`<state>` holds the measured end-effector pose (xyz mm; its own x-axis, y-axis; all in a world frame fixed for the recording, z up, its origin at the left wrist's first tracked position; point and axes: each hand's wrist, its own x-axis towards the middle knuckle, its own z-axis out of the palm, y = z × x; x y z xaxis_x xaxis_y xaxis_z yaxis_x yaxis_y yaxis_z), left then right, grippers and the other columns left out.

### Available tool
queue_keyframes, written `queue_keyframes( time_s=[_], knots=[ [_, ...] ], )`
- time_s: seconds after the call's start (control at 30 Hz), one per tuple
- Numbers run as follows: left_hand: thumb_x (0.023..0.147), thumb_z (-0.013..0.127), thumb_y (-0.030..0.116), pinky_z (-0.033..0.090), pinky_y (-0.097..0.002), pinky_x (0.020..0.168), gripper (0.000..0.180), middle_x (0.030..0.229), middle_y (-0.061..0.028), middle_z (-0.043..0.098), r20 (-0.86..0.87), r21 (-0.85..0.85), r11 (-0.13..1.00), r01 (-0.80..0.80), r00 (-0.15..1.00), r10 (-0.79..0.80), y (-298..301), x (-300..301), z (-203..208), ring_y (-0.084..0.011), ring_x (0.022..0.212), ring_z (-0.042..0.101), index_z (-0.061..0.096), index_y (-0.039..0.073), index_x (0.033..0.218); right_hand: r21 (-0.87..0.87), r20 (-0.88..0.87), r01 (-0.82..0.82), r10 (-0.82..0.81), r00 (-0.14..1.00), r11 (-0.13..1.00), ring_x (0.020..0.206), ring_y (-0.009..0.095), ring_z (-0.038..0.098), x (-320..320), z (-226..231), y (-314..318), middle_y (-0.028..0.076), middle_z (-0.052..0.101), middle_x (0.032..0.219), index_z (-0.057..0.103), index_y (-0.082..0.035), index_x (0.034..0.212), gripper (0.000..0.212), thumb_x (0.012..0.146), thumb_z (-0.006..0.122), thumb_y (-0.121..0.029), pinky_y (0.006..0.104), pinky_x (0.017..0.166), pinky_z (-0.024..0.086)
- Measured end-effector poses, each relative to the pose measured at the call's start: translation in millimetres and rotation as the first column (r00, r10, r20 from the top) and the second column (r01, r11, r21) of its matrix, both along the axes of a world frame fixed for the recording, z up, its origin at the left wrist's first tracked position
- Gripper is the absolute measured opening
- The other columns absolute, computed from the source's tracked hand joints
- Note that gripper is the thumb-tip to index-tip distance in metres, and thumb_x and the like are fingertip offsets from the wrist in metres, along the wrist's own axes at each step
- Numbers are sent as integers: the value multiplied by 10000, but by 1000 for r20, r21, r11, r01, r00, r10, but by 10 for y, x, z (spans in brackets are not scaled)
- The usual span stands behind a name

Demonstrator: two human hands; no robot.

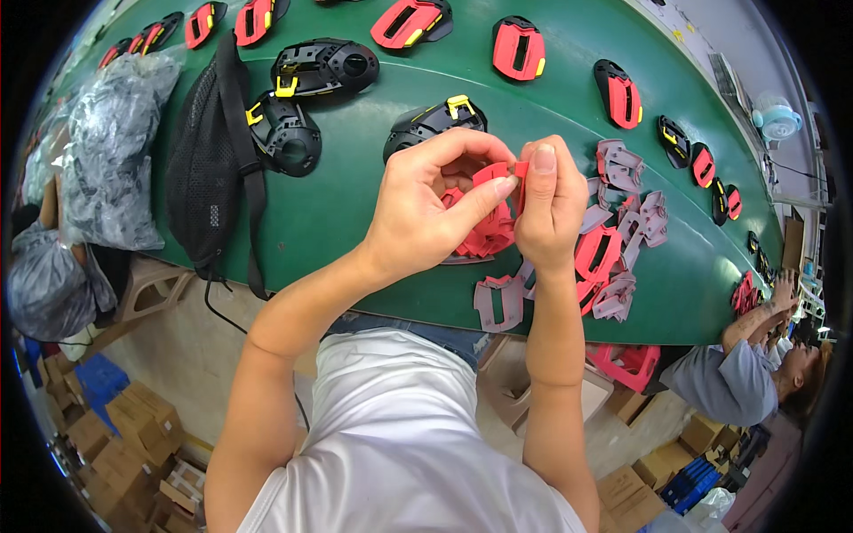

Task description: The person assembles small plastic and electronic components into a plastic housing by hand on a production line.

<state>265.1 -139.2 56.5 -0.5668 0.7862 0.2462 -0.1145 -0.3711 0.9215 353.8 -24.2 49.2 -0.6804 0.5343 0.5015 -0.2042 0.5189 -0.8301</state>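
Note:
My left hand (418, 209) is closed, thumb and fingers curled round a small red plastic piece (491, 175). The closed right hand (548, 209) pinches red plastic right beside it, thumb on top; whether this is the same piece I cannot tell. Below my fingers lies a small heap of red plastic parts (490, 238), partly hidden by the left hand. Just beyond them sits a black mouse-shaped shell (418, 129) with a yellow clip. To the right of my right hand, red and greyish-pink plastic covers (598, 251) lie in a loose pile.
More black shells, several with red covers (519, 49), line the green table (355, 209). At left are two black shells (324, 67), a black mesh bag (204, 169) with a strap, and a clear plastic sack (120, 147). Another person (733, 377) sits at far right.

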Motion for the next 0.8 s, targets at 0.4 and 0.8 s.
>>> queue_keyframes(
  time_s=[0.4, 0.8],
  knots=[
    [826, 634, 24, 514, -236, 752, 201, 926, -86, 607, 216, -33, 994, 100, 972, -91, -1, -68, 39, -102, 815, 603, 552, -56, 992, -75, -18, 19, -20, 1000, 997, 490, 79, 372, -24, -58, 10, 26, 435, 538, 470, 0, 733, 298, 967, 405, -174, 257, 451, 323],
    [847, 609, 25, 498, -261, 789, 200, 939, -95, 603, 245, -12, 988, 154, 958, -147, 1, -87, 17, -124, 851, 596, 553, -59, 1019, -220, -77, -92, 77, 994, 971, 513, 53, 349, -32, -68, -16, -3, 421, 567, 460, -14, 741, 337, 988, 366, -224, 229, 460, 293]
  ],
)
